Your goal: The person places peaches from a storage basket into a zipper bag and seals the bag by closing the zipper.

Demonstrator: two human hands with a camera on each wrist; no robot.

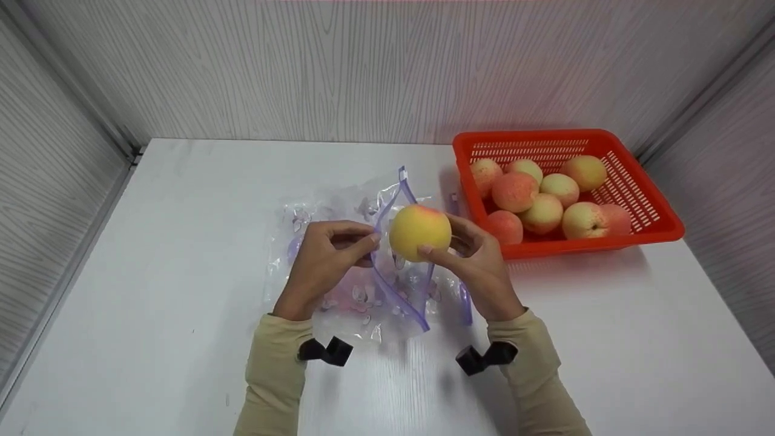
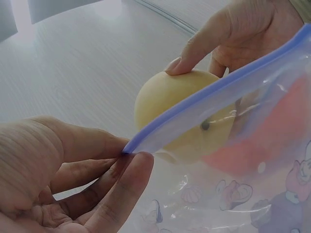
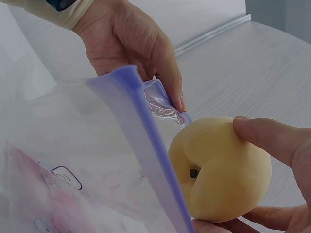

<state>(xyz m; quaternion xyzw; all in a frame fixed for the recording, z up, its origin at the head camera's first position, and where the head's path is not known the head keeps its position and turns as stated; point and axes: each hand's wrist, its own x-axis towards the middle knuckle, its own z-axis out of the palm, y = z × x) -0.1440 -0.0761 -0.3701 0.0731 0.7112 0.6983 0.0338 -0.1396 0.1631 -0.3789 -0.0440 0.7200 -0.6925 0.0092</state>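
A clear zip bag point(image 1: 351, 297) with a purple zip edge and cartoon prints lies on the table, its mouth spread apart. My left hand point(image 1: 330, 257) pinches the purple edge point(image 2: 184, 102) between thumb and fingers. In my right hand point(image 1: 478, 260) is a yellow peach point(image 1: 418, 233) with a red blush on top, gripped by the thumb and fingers. The peach point(image 3: 221, 170) is right at the bag's mouth, its dark stem pit turned toward the bag in the right wrist view. Part of the peach shows through the plastic in the left wrist view.
A red plastic basket point(image 1: 657, 227) with slotted walls stands at the right and holds several peaches point(image 1: 542, 213). Another purple zip strip point(image 1: 465, 303) lies beside the right wrist. Pale wood-grain panels point(image 1: 290, 72) enclose the white table point(image 1: 163, 272) at the back and sides.
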